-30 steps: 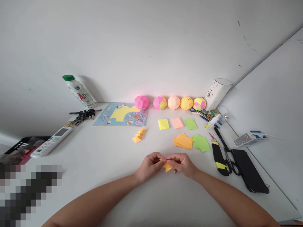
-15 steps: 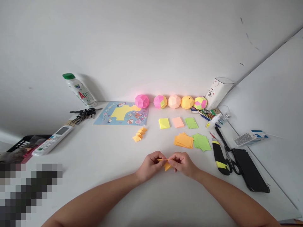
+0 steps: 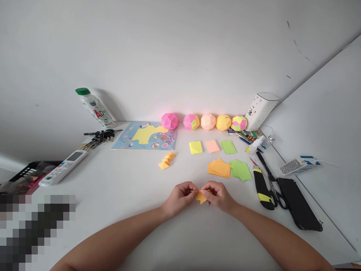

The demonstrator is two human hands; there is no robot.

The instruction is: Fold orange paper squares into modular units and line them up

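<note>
Between my fingertips is a small folded piece of orange paper (image 3: 202, 198), one corner pointing down toward me. My left hand (image 3: 182, 197) pinches its left side, and my right hand (image 3: 219, 195) pinches its right side with thumb and fingers. Just beyond my hands lie loose orange paper squares (image 3: 219, 168) and fanned green squares (image 3: 241, 169). Up and to the left sits a row of folded orange paper pieces (image 3: 167, 160). Farther back are a yellow paper stack (image 3: 195, 147), a pink stack (image 3: 212, 146) and a light green stack (image 3: 228, 147).
Along the wall stand several faceted paper balls, including a pink one (image 3: 169, 121). A patterned card (image 3: 143, 143), remote control (image 3: 63, 168), keys (image 3: 98, 139) and bottle (image 3: 97, 109) are at left. Scissors (image 3: 279, 197), a utility knife (image 3: 263, 190) and a phone (image 3: 299, 205) lie at right.
The orange paper has turned slightly between my fingers, showing more of its surface, and its pointed corner has shifted a little right. Both hands keep nearly the same place.
</note>
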